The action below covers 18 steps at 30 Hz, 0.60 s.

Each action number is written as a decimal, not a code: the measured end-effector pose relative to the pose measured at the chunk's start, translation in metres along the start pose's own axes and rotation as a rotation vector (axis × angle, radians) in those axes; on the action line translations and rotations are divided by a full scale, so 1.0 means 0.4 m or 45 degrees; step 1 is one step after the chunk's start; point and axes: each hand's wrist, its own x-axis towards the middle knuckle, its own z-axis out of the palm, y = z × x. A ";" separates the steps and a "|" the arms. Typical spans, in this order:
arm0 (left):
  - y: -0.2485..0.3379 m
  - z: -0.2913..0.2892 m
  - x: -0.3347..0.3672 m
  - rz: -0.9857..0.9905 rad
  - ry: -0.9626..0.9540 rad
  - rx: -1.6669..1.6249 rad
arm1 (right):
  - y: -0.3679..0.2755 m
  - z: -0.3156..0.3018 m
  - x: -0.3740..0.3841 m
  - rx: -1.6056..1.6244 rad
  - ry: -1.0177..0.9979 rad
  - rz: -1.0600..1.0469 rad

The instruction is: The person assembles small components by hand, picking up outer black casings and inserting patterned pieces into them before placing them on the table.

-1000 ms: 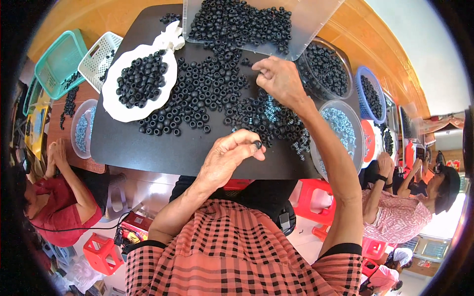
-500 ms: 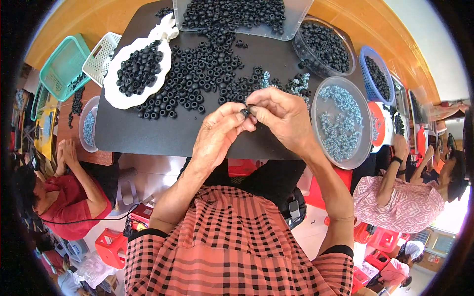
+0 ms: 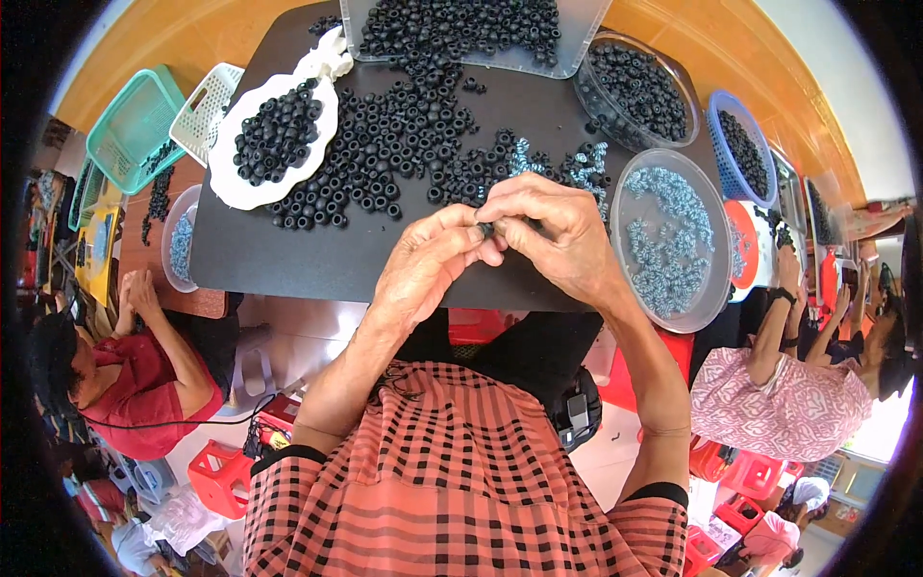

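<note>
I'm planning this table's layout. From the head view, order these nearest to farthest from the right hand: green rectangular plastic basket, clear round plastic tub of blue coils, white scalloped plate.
1. Clear round plastic tub, just right of the right hand.
2. White scalloped plate, well left.
3. Green rectangular plastic basket, farther left.

Both hands [image 3: 420, 258] [image 3: 562, 236] close together in fingertip pinches

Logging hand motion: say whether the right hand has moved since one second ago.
Yes: the right hand moved away from the clear bin, toward the left hand.
</note>
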 end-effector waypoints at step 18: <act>-0.008 -0.036 0.002 -0.168 -0.059 -0.395 | 0.012 -0.002 -0.007 -0.098 -0.005 -0.159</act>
